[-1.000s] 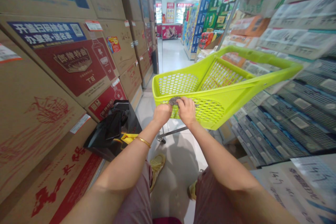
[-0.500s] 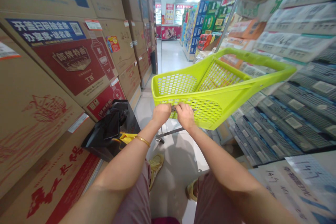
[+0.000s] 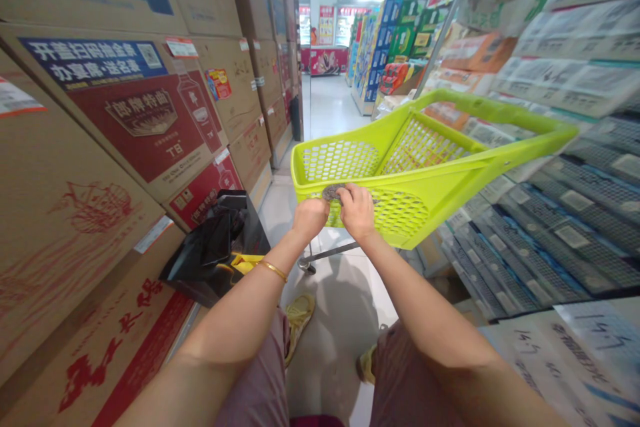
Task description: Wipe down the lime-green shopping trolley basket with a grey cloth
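Note:
A small, crumpled grey cloth (image 3: pixel 334 193) bunches up at the near rim of a lime-green shopping cart (image 3: pixel 345 179). Curled over the cloth's right side are the fingers of my right hand (image 3: pixel 357 212), in front of the cart's perforated wall. My left hand (image 3: pixel 310 217) is closed just left of and below it, apparently gripping the cloth's other side; its fingertips are hidden. A gold bracelet (image 3: pixel 275 271) circles my left wrist. The cart stands crosswise before me, its handle (image 3: pixel 520 117) pointing right.
Stacked cartons (image 3: pixel 150 113) line the left side, with a black bag (image 3: pixel 220 247) on the floor against them. On the right, packaged goods (image 3: pixel 575 87) and dark mesh-patterned packs (image 3: pixel 550 233) are piled high. Behind the cart, a tiled aisle (image 3: pixel 330 100) runs between shelves.
My hands have drawn slightly apart, the right one shifting a little right and up. More of the grey cloth now shows bunched between them. The view has shifted slightly.

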{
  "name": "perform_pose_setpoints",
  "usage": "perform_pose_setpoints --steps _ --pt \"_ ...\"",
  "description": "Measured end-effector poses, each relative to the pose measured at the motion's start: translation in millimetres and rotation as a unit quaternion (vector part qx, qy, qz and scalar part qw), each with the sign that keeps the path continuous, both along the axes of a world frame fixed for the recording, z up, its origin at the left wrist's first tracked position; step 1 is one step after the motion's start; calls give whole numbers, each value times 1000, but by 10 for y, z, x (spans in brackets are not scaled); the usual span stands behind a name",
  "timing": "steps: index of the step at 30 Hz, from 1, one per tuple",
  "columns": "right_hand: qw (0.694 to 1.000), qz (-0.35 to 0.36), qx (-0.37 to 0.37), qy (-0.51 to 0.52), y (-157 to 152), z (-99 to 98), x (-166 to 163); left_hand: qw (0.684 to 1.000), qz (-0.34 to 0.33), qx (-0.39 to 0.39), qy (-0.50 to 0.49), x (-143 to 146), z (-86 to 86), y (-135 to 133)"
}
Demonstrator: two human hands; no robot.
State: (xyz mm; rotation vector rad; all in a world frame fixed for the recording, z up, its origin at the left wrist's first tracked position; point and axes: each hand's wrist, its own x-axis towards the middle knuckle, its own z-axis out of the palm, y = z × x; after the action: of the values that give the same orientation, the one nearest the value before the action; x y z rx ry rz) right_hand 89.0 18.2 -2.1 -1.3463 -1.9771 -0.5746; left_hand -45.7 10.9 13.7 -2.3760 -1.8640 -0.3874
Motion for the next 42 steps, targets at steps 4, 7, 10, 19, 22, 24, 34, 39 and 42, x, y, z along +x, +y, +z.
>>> perform_pose_setpoints --steps 4,7,10,19,22,24,34,39,42 --pt "999 11 -18 -43 -38 -161 36 1000 0 4 6 -2 3 -4" --pt "995 26 -48 -83 -75 -311 65 1000 0 18 9 0 -7 -5" --pt "988 48 -89 -120 -118 -429 89 1000 -1 23 8 1 -18 1" --pt "997 32 -53 -53 -93 -161 28 1000 -6 1 -10 6 14 -11" --pt "999 32 -25 -17 -70 -5 -18 1000 -2 -2 -12 -10 19 -17" --pt "1000 21 2 13 -64 63 -26 1000 4 -1 -9 -20 16 -20" --pt "999 20 -19 -41 -61 -212 41 1000 -3 -8 -7 -25 42 -41" --pt "991 41 -78 -96 -102 -456 44 1000 -1 14 3 -27 1 -20" --pt "986 54 -98 -126 -128 -531 49 1000 0 15 11 -20 -1 -17"
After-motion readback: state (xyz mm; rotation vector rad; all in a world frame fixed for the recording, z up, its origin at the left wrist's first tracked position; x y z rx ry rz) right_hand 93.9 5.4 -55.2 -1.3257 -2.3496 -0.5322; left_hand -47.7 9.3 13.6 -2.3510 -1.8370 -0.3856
